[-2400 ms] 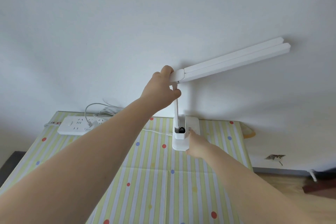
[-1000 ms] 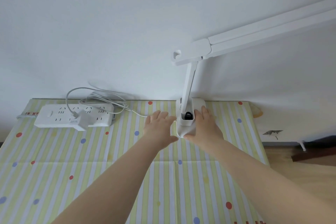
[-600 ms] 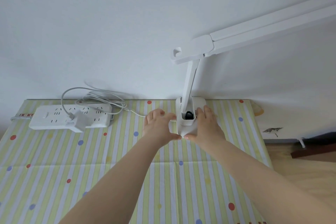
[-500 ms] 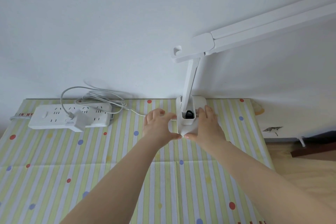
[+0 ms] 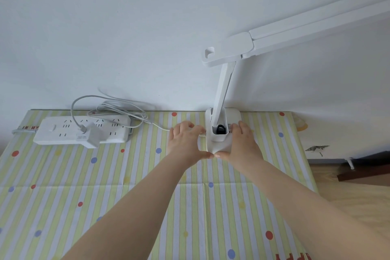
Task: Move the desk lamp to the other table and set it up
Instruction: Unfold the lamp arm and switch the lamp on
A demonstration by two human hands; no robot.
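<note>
Two bare forearms fill the lower frame, no sleeves showing anywhere up to the picture's edge. The left hand has no ring, watch or band on it. Same for the right hand: plain wrist, short, unpainted nails visible at the thumb tips.

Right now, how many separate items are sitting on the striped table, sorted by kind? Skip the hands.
Desk lamp: 1
Power strip: 1
Plug adapter, plugged into the strip: 1
White cable, bundled behind the strip: 1
Total: 4
</note>
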